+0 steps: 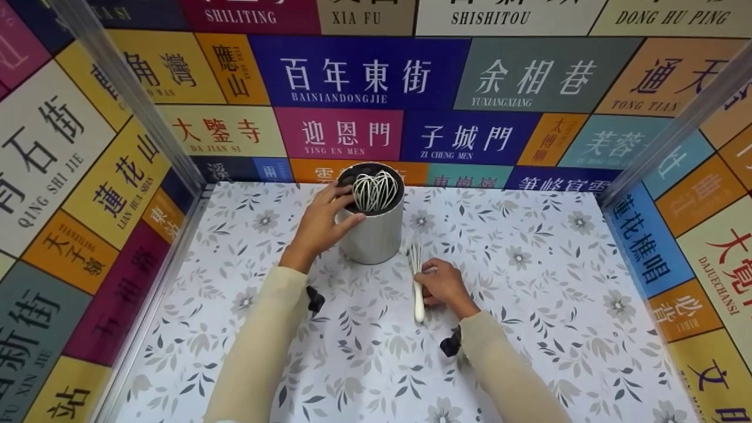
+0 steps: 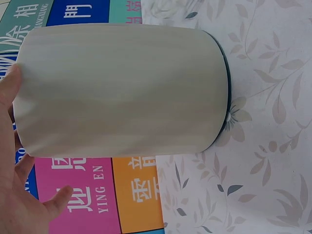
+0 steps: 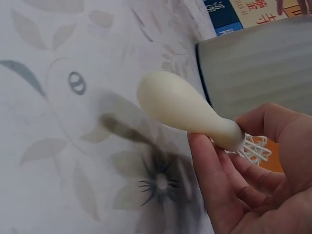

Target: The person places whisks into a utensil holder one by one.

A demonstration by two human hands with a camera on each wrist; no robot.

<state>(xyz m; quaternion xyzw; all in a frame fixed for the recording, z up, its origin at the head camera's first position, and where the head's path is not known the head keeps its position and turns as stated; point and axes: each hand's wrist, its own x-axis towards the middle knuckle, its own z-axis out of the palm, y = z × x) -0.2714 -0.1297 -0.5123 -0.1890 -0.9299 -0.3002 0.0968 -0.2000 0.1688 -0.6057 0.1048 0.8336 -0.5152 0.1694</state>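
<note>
A pale grey cylindrical utensil holder [image 1: 373,239] with a dark inside stands upright on the patterned tabletop. White whisk wires [image 1: 374,191] stick up from its mouth; their handles are hidden. My left hand [image 1: 322,222] holds the holder at the upper left, thumb at the front of the rim. The left wrist view shows the holder's smooth side [image 2: 122,90] and fingers at its rim. My right hand [image 1: 443,283] pinches a whisk [image 1: 419,302] with a cream handle, just right of the holder. In the right wrist view, the handle [image 3: 178,100] hangs above the cloth, its wires partly behind the fingers.
The floral-print tabletop [image 1: 523,352] spreads around both hands. Colourful panels with printed characters [image 1: 358,73] rise behind it and at both sides, with clear edge strips at the corners. Small black objects [image 1: 451,345] sit by the wrists.
</note>
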